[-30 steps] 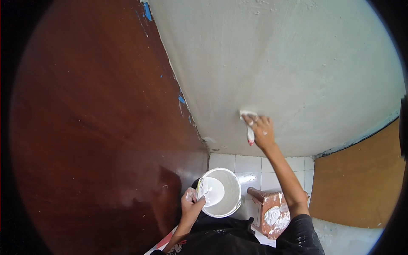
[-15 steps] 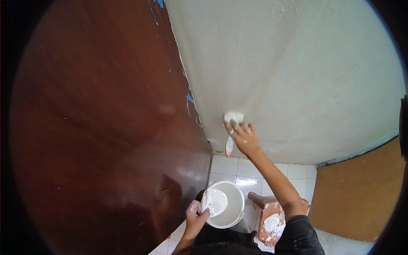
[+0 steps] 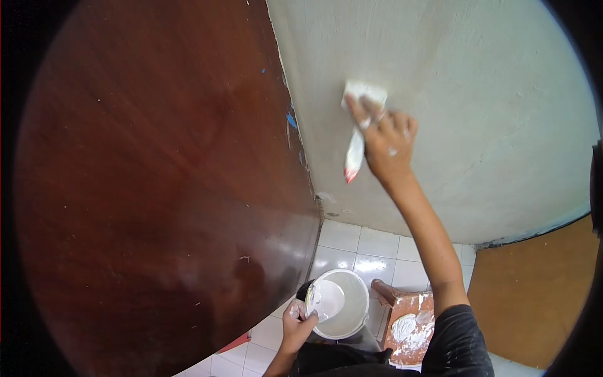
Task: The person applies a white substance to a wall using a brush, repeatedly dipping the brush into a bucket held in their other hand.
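My right hand (image 3: 389, 141) is closed around a wide paintbrush (image 3: 355, 154), its pale handle pointing down to a red tip. The white-coated brush head lies against the pale grey wall (image 3: 490, 107). White smears mark the fingers and the back of this hand. Low down, my left hand (image 3: 298, 325) grips the near-left rim of a white bucket (image 3: 355, 308), thumb on the inside. White paint (image 3: 328, 299) shows within the bucket, toward its left side.
A large dark brown wooden panel (image 3: 163, 176) borders the wall on the left. A paint-spattered reddish-brown stool (image 3: 402, 349) stands right of the bucket on white floor tiles (image 3: 339, 237). Another brown panel (image 3: 534, 289) is at the right.
My right hand and the paintbrush have moved up the wall and slightly right. My left hand keeps its grip on the bucket; the view has shifted a little.
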Demonstrator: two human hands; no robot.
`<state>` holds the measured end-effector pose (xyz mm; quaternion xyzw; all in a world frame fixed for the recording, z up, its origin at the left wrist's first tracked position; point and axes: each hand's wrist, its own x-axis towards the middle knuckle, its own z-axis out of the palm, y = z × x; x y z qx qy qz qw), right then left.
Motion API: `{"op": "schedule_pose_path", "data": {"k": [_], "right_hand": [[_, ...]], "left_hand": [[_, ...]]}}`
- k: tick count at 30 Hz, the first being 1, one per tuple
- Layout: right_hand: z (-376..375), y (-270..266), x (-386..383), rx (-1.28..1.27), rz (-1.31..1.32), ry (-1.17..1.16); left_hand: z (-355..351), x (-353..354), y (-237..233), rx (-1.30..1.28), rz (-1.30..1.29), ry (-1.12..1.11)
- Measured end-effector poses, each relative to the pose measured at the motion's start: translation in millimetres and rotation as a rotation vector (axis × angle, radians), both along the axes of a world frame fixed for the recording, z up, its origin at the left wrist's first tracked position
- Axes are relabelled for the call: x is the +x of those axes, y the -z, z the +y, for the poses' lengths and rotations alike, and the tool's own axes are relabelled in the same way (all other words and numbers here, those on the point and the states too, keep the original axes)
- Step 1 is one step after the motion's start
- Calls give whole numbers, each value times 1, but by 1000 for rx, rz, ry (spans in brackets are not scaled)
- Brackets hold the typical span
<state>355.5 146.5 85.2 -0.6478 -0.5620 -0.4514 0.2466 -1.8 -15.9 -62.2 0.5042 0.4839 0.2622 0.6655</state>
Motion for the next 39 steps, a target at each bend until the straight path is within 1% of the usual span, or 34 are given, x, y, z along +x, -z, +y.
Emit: {"op": "schedule_pose_path", "data": {"k": [2,4,5,6,7,8,9,10,12,13,14,15,17,18,19,21,22,23,24,26,27,29,30,33,34,36,37,38,39], "right_hand": [[5,78,-1,-90,-54,8],[6,158,-4,-260,-23,-38],[4,182,-3,-324,17,-62],[1,190,-6,-387,58,-82],[-1,194,-8,-448,99,-103],[2,196,-4,-389,115,-100],[3,171,-4,-332,130,-95],[5,144,-3,-281,144,-87],[12,66,-2,-95,70,-34],[18,29,0,-39,72,-22],[23,8,0,17,77,-11],[28,8,-5,22,49,-3],[33,17,-11,23,-1,18],[34,42,-14,-1,-31,41],[37,83,-18,-22,-56,63],[36,162,-25,-100,-63,59],[34,192,-29,-138,-28,36],[31,217,-33,-179,10,9],[28,242,-34,-206,43,-14],[21,274,-35,-269,105,-61],[13,277,-35,-383,186,-98],[-1,277,-28,-350,225,-99],[-5,267,-20,-326,231,-99],[-39,195,-15,-67,188,26],[-42,185,-11,20,177,61],[-45,197,-1,16,123,124],[-50,205,5,15,90,156],[-51,225,9,-50,95,147],[-52,259,6,-113,102,136]], "left_hand": [[-2,0,8,12,4,-14],[2,-1,15,24,9,-24],[0,-5,20,-24,20,-26],[0,-8,23,-29,26,-23],[-2,-11,22,-32,33,-18],[-2,-13,22,-36,38,-17],[-3,-20,30,8,36,4],[0,-22,32,-14,38,15],[0,-27,32,-58,42,42],[2,-30,35,-34,36,70],[4,-35,40,-12,33,98],[5,-39,43,9,32,123],[7,-46,46,17,23,159],[10,-48,49,27,15,180],[11,-53,56,12,64,225],[12,-52,47,202,208,269],[16,-52,48,300,277,289],[21,-60,56,148,240,328],[21,-64,65,151,226,336],[18,-72,80,148,196,353],[11,-71,84,217,168,281],[12,-80,80,305,255,387],[17,-75,75,359,287,436],[1,-79,80,232,170,379],[2,-81,83,235,156,398],[5,-89,91,236,138,440],[-1,-93,99,219,175,413],[-6,-100,108,203,212,384],[-11,-103,114,189,251,354]]}}
